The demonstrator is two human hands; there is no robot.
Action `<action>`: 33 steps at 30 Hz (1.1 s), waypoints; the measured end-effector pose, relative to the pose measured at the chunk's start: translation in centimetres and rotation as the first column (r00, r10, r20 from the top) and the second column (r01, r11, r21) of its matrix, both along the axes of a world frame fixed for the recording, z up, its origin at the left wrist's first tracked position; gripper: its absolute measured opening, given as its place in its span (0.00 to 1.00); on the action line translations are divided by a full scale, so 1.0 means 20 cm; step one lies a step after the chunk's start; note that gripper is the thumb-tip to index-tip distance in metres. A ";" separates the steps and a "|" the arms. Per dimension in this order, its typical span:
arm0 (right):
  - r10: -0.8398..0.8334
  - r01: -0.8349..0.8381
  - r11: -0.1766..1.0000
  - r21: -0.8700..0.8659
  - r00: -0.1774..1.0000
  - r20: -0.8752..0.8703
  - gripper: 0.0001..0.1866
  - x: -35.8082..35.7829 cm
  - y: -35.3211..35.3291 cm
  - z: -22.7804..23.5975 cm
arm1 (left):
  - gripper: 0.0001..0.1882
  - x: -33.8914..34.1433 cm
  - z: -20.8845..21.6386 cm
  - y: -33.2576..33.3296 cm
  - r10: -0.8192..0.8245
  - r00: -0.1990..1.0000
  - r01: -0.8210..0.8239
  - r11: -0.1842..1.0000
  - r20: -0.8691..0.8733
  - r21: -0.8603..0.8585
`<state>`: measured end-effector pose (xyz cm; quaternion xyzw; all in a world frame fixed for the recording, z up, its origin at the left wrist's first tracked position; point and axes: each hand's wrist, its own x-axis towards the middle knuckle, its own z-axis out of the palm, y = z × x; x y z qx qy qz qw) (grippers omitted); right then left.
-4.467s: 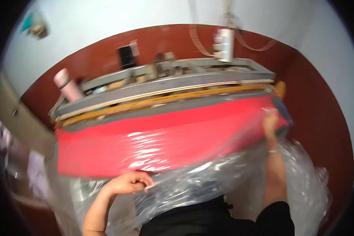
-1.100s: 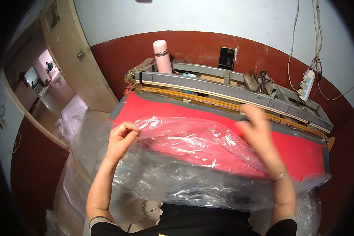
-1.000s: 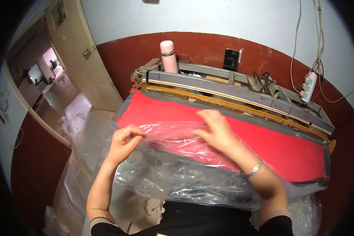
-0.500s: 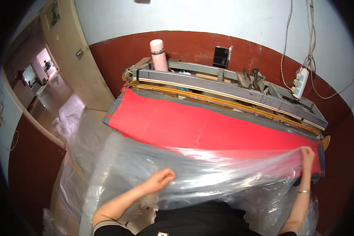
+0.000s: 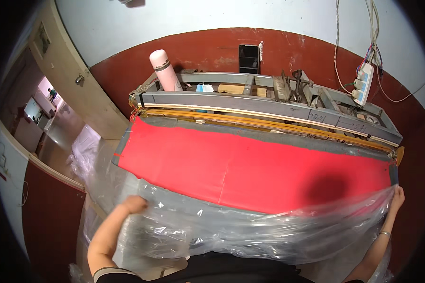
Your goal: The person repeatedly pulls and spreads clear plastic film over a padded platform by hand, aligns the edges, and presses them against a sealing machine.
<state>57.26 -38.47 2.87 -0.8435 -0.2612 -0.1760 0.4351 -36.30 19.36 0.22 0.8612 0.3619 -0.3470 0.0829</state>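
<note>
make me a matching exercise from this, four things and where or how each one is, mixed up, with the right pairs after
Things
1. flask
2. sheet
3. right hand
4. power strip

Places and states
A. red, spread out, partly under the clear film
B. white, high on the picture's right
C. pink, near the left end of the gray frame
D. pinching the film's edge

Pairs: 1-C, 2-A, 3-D, 4-B

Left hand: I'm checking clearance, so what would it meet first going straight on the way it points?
Probably the clear plastic sheet just ahead of the left hand, then the red sheet beyond; the blur leaves depth unclear.
</note>
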 end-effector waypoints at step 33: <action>-0.380 0.383 0.910 0.158 0.924 -0.052 0.14 -0.16 0.49 0.09 | 0.11 2.94 0.50 -1.20 -0.105 0.453 0.621 0.750 0.885 -0.228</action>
